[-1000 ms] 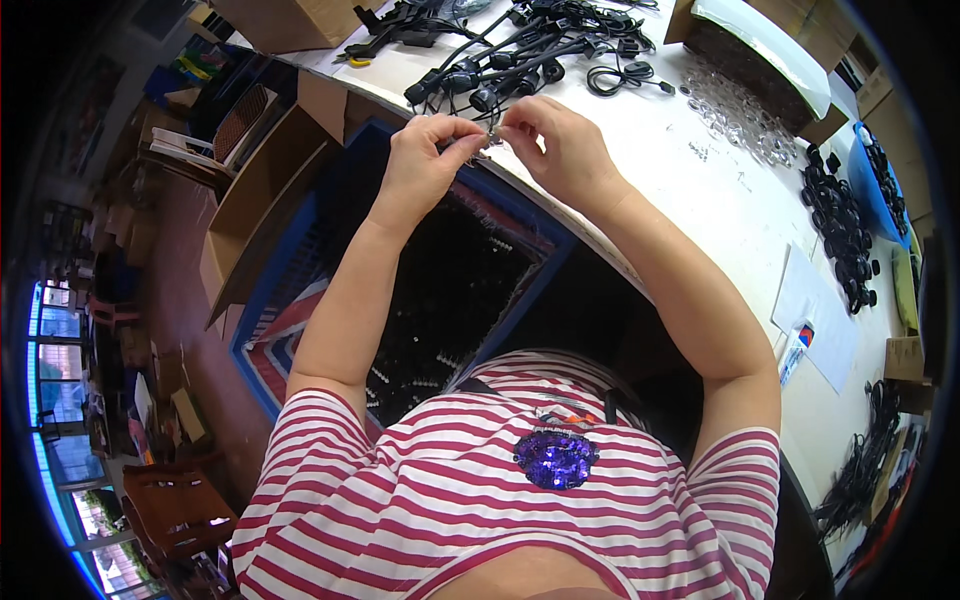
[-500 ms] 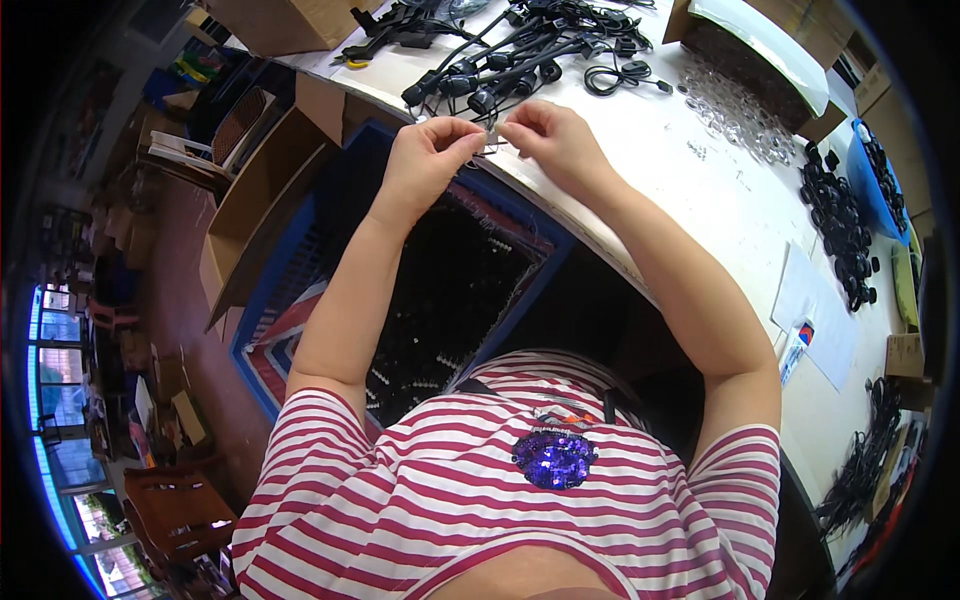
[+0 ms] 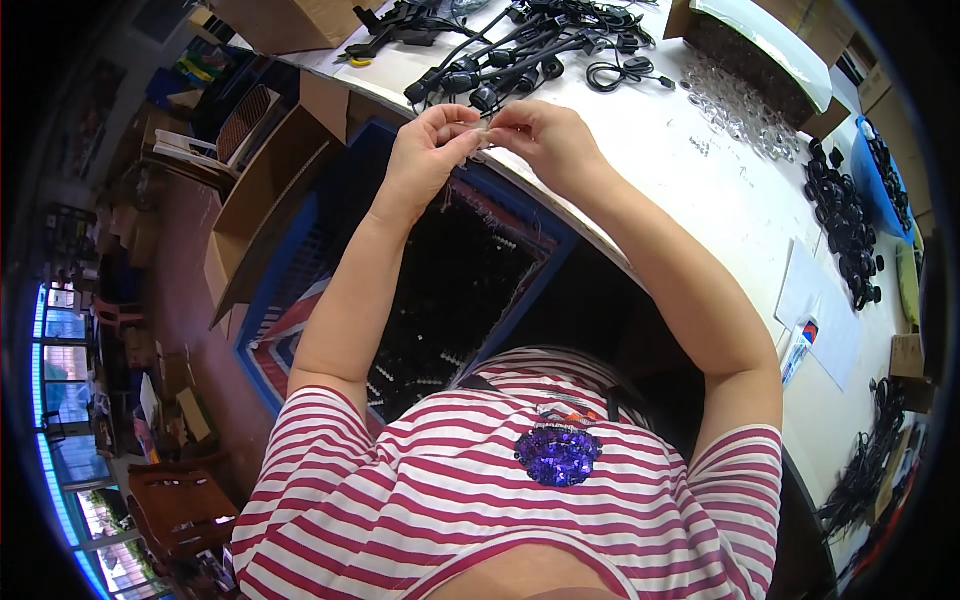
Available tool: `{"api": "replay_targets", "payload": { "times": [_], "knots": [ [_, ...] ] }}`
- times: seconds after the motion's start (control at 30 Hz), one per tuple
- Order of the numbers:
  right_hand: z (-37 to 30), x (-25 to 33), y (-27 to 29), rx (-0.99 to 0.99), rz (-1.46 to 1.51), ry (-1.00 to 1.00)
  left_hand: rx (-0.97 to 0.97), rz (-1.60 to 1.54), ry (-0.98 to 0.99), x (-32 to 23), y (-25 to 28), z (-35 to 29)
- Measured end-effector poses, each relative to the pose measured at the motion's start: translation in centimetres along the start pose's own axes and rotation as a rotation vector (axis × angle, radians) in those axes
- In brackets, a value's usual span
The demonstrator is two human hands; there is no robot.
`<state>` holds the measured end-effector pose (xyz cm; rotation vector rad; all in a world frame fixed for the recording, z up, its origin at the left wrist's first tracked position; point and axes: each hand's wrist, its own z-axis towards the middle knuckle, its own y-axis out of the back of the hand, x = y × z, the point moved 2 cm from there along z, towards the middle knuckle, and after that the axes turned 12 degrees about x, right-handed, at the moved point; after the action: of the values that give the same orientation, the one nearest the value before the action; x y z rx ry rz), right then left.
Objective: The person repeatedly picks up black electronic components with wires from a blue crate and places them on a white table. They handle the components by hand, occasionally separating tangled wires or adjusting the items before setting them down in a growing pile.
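White table (image 3: 700,215), printed packet (image 3: 800,347), fingers (image 3: 460,147) together

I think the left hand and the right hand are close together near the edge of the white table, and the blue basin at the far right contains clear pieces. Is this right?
Not quite: the head view shows black parts in the blue basin. The left hand and right hand are indeed close together near the white table's edge.
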<state>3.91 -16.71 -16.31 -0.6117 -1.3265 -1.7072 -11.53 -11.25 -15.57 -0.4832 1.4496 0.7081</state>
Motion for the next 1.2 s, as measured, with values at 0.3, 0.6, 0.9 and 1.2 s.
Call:
{"api": "replay_targets", "payload": {
  "times": [0.3,0.6,0.9,1.2],
  "knots": [
    [0.4,-1.4,0.7,0.007,0.415,-0.091,0.013,0.207,0.047,-0.4,0.3,-0.1],
    [0.2,-2.5,0.8,0.222,0.862,-0.34,0.123,-0.154,0.094,1.4,0.9,0.8],
    [0.1,-2.1,0.2,-0.104,0.072,-0.134,-0.089,0.186,0.04,0.6,-0.8,0.0],
    [-0.9,0.8,0.1,-0.18,-0.623,0.091,-0.029,0.045,0.134,1.6,-0.5,-0.2]
  ]
}}
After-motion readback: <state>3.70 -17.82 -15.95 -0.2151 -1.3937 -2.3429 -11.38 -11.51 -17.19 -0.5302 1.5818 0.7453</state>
